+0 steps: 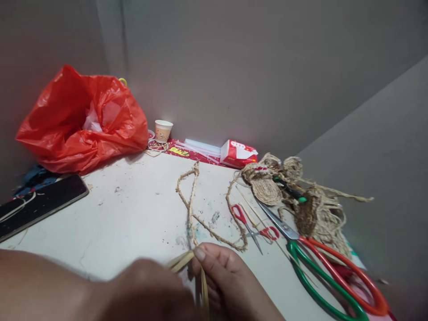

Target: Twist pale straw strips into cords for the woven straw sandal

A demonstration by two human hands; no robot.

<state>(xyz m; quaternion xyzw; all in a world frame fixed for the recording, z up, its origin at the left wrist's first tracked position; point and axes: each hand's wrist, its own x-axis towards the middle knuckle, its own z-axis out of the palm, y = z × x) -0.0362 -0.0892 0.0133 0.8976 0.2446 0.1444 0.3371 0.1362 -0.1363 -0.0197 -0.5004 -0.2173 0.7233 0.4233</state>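
Observation:
My right hand (234, 281) pinches a twisted straw cord (191, 214) between thumb and fingers at the table's front. Below the pinch the cord parts into flat pale straw strands (204, 290). One strand hangs down past my right fingers. Another runs left into my left hand (150, 287), which is curled and blurred by motion, its fingertips hidden. Beyond the hands the finished cord lies in a loose loop on the white table (133, 209), bending back right towards coiled bundles of cord (267, 189).
Small red-handled scissors (249, 225) lie open right of the cord, beside large shears (321, 267) with green and orange handles. Further back are a tissue pack (234, 154), a paper cup (163, 130) and a red plastic bag (113, 133). A black phone (47, 205) lies left.

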